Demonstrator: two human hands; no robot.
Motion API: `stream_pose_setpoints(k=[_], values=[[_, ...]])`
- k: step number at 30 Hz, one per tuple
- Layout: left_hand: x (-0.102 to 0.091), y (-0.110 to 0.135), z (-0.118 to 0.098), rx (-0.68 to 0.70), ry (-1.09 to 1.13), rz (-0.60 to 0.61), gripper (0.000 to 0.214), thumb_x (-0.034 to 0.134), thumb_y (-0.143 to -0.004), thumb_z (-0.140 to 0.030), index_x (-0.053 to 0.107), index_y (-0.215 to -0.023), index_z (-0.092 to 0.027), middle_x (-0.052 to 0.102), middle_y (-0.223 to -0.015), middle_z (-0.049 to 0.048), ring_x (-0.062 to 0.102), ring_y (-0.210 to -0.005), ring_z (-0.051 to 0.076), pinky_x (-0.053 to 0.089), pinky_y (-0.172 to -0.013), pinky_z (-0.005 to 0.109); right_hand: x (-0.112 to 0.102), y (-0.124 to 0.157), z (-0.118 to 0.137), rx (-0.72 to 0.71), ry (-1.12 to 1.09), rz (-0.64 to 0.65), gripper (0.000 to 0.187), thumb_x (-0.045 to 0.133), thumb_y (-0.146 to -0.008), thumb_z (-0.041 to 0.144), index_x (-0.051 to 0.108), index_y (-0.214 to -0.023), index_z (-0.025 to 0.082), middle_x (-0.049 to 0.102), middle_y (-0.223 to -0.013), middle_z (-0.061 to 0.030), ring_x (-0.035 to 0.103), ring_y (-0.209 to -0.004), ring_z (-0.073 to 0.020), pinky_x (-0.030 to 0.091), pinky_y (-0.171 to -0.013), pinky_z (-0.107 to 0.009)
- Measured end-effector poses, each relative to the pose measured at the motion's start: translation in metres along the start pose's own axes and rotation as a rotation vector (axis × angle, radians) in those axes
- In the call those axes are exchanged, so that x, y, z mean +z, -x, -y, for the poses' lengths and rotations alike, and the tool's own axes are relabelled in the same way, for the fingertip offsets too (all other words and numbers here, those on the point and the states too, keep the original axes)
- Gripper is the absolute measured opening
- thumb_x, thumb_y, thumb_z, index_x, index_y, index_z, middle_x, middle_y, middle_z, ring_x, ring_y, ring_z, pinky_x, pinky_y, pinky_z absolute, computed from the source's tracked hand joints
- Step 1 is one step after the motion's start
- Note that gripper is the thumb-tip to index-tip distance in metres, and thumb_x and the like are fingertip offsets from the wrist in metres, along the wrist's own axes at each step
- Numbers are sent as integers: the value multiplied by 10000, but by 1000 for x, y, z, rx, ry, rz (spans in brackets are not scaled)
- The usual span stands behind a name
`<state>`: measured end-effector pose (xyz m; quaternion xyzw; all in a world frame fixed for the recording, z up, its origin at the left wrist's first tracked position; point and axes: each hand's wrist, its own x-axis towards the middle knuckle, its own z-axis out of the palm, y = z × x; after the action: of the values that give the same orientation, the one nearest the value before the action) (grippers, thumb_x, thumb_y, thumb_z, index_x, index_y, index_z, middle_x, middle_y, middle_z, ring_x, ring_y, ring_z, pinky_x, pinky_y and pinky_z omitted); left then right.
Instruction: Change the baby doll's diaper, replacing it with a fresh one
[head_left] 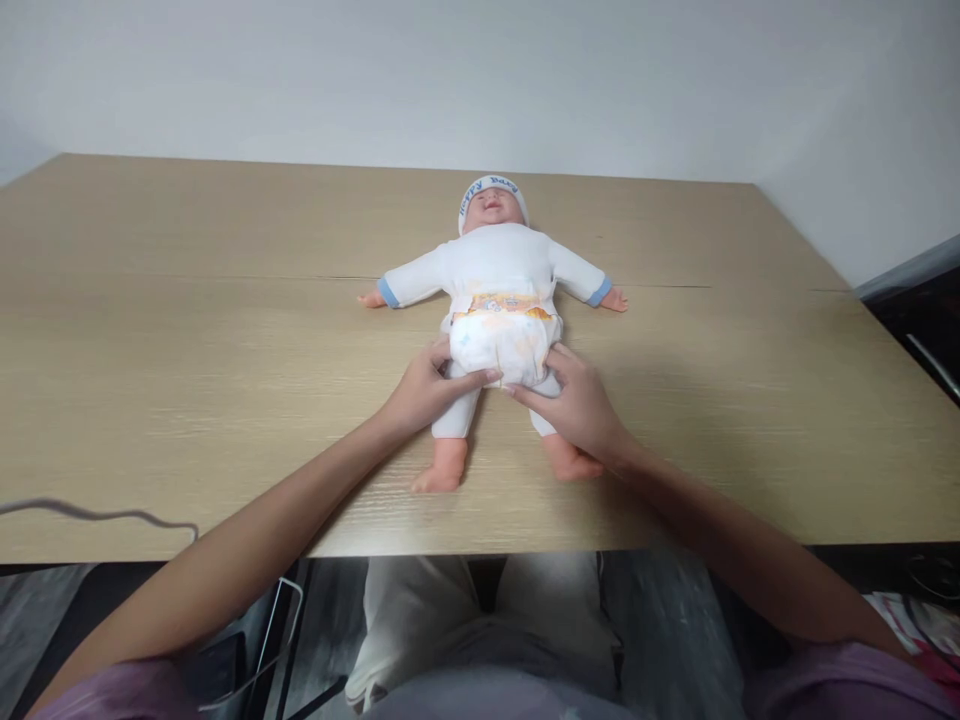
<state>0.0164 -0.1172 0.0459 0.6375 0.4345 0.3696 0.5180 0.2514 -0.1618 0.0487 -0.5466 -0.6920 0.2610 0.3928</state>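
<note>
A baby doll (496, 252) in a white suit with blue cuffs and a printed cap lies on its back, arms spread and feet toward me. Around its hips sits a white diaper (499, 345) with an orange patterned waistband. My left hand (431, 390) grips the diaper's leg edge on the left, thumb along the crotch and fingers curled at the side. On the opposite side my right hand (576, 398) does the same, its thumb close to the left thumb. Some fingertips are hidden behind the diaper and the doll's legs.
The doll lies on a light wood table (225, 380) with a seam across it. A grey cable (97, 515) runs over the table's left front part. Beyond the back edge stands a pale wall (480, 80). A black object (919, 310) is beside the right edge.
</note>
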Motion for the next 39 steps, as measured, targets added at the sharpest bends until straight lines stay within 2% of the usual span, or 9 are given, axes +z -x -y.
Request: stream_pose_setpoints(k=[5,11,15,23,29,39], values=[[0,1,-2,-32,-8,-11,461,957,-824,-510,859,-1157,-207,849,-1279,95,734,-1296,363,537,-1212,536,3,0,-3,-13,60,-19,181,880,-931,385,804,-1005,238,750,-1091,-63,710,-1003,-280,531,-871,-393],[0,2,0,-36,10,-14,490,949,-828,-495,847,-1204,-198,806,-1402,116,710,-1353,366,527,-1230,534,7,0,-6,1,-78,-60,149,861,-948,383,828,-934,238,730,-1004,-40,715,-959,-256,540,-862,-380],[-1,3,0,-15,-16,-10,505,934,-842,-478,827,-1252,-205,803,-1409,114,710,-1358,361,520,-1244,539,8,0,-7,-3,-103,-75,136,855,-945,368,837,-932,234,743,-1039,-49,719,-975,-258,545,-905,-390],[-4,1,-6,-12,-51,25,612,987,-735,-369,800,-1285,-178,817,-1364,119,748,-1273,370,583,-1157,527,5,-1,-8,6,-64,-54,140,848,-939,368,826,-925,230,714,-993,-32,698,-947,-241,527,-841,-357],[-2,1,-5,1,-69,3,513,954,-763,-400,820,-1201,-169,825,-1315,130,748,-1239,368,608,-1076,508,4,-2,-4,28,-78,-37,158,841,-938,399,824,-942,241,724,-1011,-40,701,-982,-257,543,-883,-378],[-4,0,-5,22,-115,-3,426,906,-823,-443,821,-1139,-170,826,-1266,109,723,-1232,363,578,-1085,495,2,0,-3,26,-81,-38,171,828,-950,401,806,-943,231,748,-1084,-53,704,-1021,-263,538,-921,-381]])
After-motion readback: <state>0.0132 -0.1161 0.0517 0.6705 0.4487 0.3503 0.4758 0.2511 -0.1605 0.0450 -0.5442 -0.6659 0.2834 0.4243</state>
